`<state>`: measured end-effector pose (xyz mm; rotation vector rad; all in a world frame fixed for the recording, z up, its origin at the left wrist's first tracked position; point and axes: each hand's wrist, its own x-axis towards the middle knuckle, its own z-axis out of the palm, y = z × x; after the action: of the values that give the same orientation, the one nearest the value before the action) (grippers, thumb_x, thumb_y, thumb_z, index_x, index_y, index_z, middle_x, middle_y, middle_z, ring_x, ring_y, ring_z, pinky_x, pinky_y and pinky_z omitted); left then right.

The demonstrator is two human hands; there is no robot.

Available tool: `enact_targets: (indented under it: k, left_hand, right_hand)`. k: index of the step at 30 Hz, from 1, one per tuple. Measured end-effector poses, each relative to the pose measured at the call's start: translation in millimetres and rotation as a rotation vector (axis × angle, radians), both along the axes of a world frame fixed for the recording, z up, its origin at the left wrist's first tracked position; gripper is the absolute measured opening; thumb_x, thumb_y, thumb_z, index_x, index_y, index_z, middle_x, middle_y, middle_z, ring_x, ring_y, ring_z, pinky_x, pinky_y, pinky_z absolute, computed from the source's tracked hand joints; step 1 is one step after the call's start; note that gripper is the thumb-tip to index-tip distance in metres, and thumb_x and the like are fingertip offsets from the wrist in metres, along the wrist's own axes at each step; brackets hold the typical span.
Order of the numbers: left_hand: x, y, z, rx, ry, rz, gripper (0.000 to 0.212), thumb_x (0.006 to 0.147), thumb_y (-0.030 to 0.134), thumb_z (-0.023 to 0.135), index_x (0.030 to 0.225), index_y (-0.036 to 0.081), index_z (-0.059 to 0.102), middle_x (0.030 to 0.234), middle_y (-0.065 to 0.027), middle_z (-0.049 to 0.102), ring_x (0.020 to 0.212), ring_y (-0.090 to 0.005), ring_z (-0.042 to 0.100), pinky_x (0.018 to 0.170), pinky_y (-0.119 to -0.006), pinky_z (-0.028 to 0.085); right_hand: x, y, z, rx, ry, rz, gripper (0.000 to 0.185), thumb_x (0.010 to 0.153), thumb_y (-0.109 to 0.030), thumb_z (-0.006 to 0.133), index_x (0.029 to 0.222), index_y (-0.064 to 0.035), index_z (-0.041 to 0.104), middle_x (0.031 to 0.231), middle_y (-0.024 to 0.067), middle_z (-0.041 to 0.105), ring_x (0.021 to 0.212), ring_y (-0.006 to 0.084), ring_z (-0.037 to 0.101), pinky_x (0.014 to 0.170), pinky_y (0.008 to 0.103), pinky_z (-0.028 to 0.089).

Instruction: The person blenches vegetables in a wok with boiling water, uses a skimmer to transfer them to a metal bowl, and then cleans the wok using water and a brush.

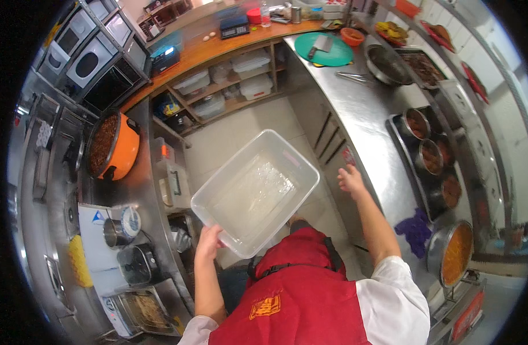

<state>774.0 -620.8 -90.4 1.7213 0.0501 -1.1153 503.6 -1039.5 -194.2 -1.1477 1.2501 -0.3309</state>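
A translucent plastic tub [246,198] hangs tilted in front of me above the tiled floor. My left hand [210,241] grips its near left rim, the thumb side against the wall. Light glints off the tub's inner bottom, and no food shows inside it. My right hand [351,181] is apart from the tub, beside the front edge of the steel counter [358,125]. Its fingers are loosely spread and nothing is in them.
On the right counter are a green round cutting board [339,51] with a cleaver [320,46], tongs [353,76], a steel bowl [386,64], a baking tray [404,159] of filled tins and a purple cloth [414,233]. An orange pot [125,148] stands left. Shelves ahead hold plastic boxes [255,88].
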Motion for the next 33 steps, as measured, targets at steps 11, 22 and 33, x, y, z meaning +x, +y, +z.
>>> enact_targets:
  k: [11, 22, 33]
  left_hand:
    - [248, -165, 0, 0.263, -0.111, -0.156, 0.049, 0.081, 0.018, 0.049, 0.124, -0.005, 0.048, 0.103, -0.0174, 0.064, 0.086, -0.0295, 0.068, 0.058, -0.036, 0.059]
    - [322, -369, -127, 0.664, 0.044, -0.73, 0.041, 0.086, 0.018, 0.046, 0.119, -0.006, 0.046, 0.102, -0.0214, 0.061, 0.073, -0.03, 0.067, 0.061, -0.039, 0.06]
    - [98, -416, -400, 0.712, -0.005, -1.46, 0.025, 0.086, 0.018, 0.048, 0.108, 0.006, 0.05, 0.108, -0.0161, 0.06, 0.089, -0.031, 0.063, 0.076, -0.042, 0.052]
  right_hand:
    - [146, -128, -145, 0.102, -0.118, -0.735, 0.036, 0.082, -0.035, 0.068, 0.076, -0.0004, 0.061, 0.067, 0.0071, 0.062, 0.052, 0.0155, 0.057, 0.045, 0.0272, 0.046]
    - [194, 38, -99, 0.037, 0.355, -0.563, 0.07, 0.077, -0.065, 0.063, 0.114, -0.0065, 0.057, 0.09, 0.0214, 0.067, 0.087, 0.0394, 0.065, 0.079, 0.0465, 0.051]
    - [272, 474, -157, 0.666, 0.591, -1.825, 0.051, 0.077, -0.015, 0.078, 0.119, -0.0029, 0.052, 0.113, 0.0063, 0.048, 0.102, 0.0186, 0.046, 0.091, 0.0339, 0.039]
